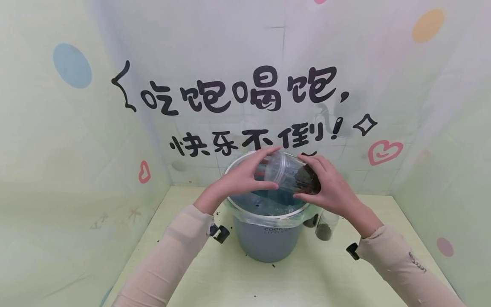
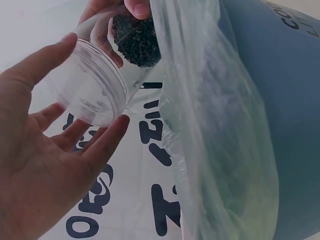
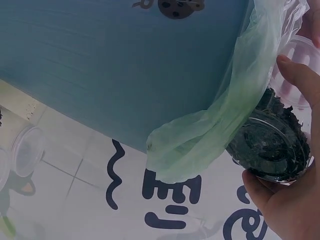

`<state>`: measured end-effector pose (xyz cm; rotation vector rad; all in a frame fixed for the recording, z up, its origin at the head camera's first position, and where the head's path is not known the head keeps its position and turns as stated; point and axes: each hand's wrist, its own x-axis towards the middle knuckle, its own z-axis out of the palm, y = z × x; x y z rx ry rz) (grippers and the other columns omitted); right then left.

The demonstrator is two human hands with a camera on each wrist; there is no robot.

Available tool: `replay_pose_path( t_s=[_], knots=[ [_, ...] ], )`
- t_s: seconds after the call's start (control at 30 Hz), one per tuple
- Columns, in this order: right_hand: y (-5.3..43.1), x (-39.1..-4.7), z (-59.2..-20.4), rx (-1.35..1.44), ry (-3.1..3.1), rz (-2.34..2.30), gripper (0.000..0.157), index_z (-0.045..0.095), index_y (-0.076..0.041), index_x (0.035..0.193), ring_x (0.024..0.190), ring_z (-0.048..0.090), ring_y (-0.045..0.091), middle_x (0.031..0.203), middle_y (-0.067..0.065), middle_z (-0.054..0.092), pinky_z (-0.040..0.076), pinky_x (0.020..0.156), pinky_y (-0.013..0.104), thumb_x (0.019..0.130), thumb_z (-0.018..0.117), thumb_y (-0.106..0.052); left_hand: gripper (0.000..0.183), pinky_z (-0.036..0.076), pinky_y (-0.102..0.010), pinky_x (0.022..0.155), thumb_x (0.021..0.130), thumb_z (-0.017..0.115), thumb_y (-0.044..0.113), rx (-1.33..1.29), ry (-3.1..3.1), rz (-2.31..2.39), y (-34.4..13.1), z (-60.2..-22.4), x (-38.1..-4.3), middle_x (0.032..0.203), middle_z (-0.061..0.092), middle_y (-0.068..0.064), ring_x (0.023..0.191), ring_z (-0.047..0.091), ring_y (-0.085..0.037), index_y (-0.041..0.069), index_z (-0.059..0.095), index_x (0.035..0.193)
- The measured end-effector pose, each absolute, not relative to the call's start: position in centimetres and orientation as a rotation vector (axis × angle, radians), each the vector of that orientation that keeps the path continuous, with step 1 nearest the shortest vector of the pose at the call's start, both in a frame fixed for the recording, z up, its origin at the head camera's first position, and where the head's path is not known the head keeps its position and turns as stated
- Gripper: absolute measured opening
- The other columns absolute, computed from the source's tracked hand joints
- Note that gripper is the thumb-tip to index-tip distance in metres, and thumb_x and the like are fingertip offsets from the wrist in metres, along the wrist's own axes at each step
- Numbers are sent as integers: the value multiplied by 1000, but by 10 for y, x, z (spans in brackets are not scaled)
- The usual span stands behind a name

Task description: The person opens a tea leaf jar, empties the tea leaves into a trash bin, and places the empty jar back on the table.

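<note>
A clear plastic jar is held sideways over the bucket's mouth, tilted. Dark, crumbly flakes are gathered toward its bottom end, also seen in the right wrist view through the jar's round base. My right hand grips that bottom end between thumb and fingers. At the other end, my left hand holds the clear, wide lid end, thumb on one side and fingertips on the other. Below stands a blue-grey bucket lined with a pale green plastic bag folded over its rim.
Right of the bucket, clear jars with dark contents stand on the pale table, one jar nearer the front. Small dark crumbs are scattered around the bucket. A printed cloth wall closes in the back and both sides.
</note>
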<state>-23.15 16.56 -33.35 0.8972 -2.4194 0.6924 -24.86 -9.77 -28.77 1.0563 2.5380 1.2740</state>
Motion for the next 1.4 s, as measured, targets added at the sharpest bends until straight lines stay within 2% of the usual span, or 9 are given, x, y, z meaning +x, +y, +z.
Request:
replay_pose_path(
  t_s=[0.2, 0.3, 0.4, 0.6, 0.77, 1.0, 1.17, 1.3, 1.4],
  knots=[
    [166, -230, -333, 885, -2440, 697, 97, 40, -16, 149, 114, 53, 29, 132, 16, 52, 54, 91, 53, 69, 92, -34, 83, 59, -34, 92, 88, 76, 31, 917, 2628, 1245, -96, -288, -248, 152, 44, -9, 132, 54, -30, 20, 30, 156],
    [166, -230, -334, 882, -2443, 699, 97, 40, -17, 150, 115, 53, 30, 132, 16, 52, 54, 92, 53, 70, 92, -34, 82, 59, -35, 91, 88, 74, 38, 869, 2702, 1183, -95, -288, -248, 148, 49, -10, 128, 58, -29, 21, 31, 156],
    [166, -230, -334, 884, -2441, 700, 97, 40, -16, 150, 115, 53, 30, 132, 15, 52, 54, 92, 53, 69, 92, -34, 87, 57, -37, 95, 86, 75, 41, 873, 2750, 1137, -95, -289, -247, 151, 47, -9, 131, 57, -27, 20, 29, 156],
    [167, -231, -335, 890, -2429, 699, 98, 40, -16, 150, 116, 53, 29, 133, 14, 52, 53, 93, 52, 69, 92, -33, 101, 45, -43, 112, 80, 85, 24, 1137, 2694, 1171, -98, -291, -246, 161, 29, -9, 144, 40, -27, 13, 23, 158],
    [167, -231, -336, 895, -2423, 693, 97, 41, -15, 149, 118, 53, 30, 134, 14, 52, 53, 94, 52, 69, 92, -33, 93, 47, -43, 111, 81, 83, 12, 1262, 2605, 1220, -99, -292, -248, 158, 34, -9, 141, 42, -27, 13, 28, 156],
    [166, -230, -335, 896, -2427, 692, 96, 41, -13, 148, 117, 53, 30, 135, 14, 51, 54, 92, 52, 69, 92, -34, 83, 53, -39, 103, 86, 79, 28, 1050, 2679, 1206, -98, -291, -247, 150, 46, -7, 131, 53, -26, 19, 33, 155],
    [167, -231, -336, 898, -2425, 693, 97, 41, -14, 149, 118, 53, 29, 136, 14, 51, 54, 93, 52, 69, 92, -34, 82, 55, -38, 100, 88, 74, 39, 936, 2752, 1142, -96, -292, -246, 148, 49, -8, 131, 55, -25, 19, 32, 156],
    [167, -231, -336, 902, -2418, 695, 97, 41, -14, 149, 118, 53, 29, 135, 14, 52, 53, 93, 52, 68, 92, -33, 93, 42, -46, 114, 85, 78, 41, 983, 2781, 1084, -96, -293, -245, 159, 37, -5, 143, 43, -24, 20, 25, 158],
    [168, -232, -337, 907, -2409, 695, 97, 41, -13, 149, 118, 53, 29, 135, 13, 52, 53, 94, 51, 68, 92, -33, 102, 30, -50, 121, 80, 84, 34, 1118, 2746, 1092, -99, -295, -245, 166, 24, -4, 152, 27, -24, 21, 20, 160]
  ],
)
